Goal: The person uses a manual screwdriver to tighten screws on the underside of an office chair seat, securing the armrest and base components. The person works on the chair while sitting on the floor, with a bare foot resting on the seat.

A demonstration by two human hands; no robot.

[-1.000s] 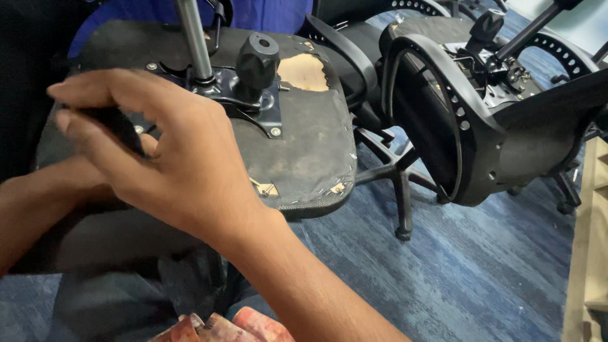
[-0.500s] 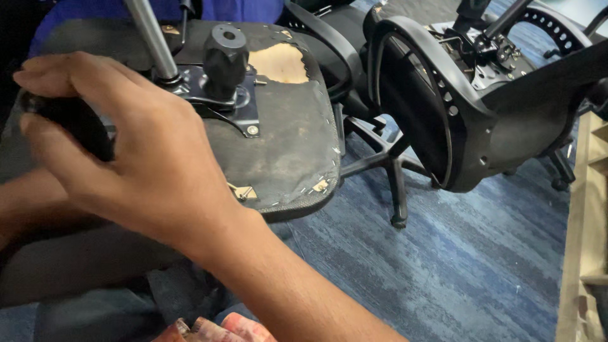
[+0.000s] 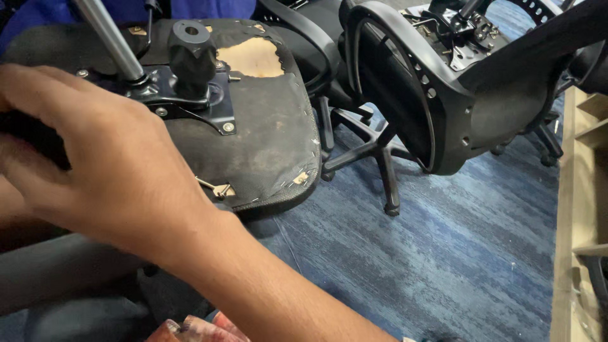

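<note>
At 9 o'clock of the frame, the right hand [image 3: 107, 171] was curled round a black grip-like part [image 3: 35, 142], fingers wrapped over the top w/ thumb underneath; what exactly the part was, couldn't tell, since the hand hid most of it. The left hand [image 3: 9, 209] showed only as a sliver at the left edge below the right wrist, so whether it was spread or clasping couldn't be told. The work sat on an upturned chair seat [image 3: 266, 133], underside up, w/ the black fabric torn at 12 o'clock and bare wood showing. The metal mechanism plate [image 3: 190, 107] was on the seat w/ screws visible at its corners, a black knob [image 3: 190, 50] standing on it and the silver gas-lift column [image 3: 114, 41] rising toward 11 o'clock. Judging from that, plate, knob and column looked mounted; the part in hand looked not yet seated, and a loose metal clip [image 3: 218, 188] at the seat's near edge seemed unfinished. At 2 o'clock a second black chair [image 3: 443, 107] lay tipped on the blue carpet [image 3: 456, 253], apart from the hands.
</note>
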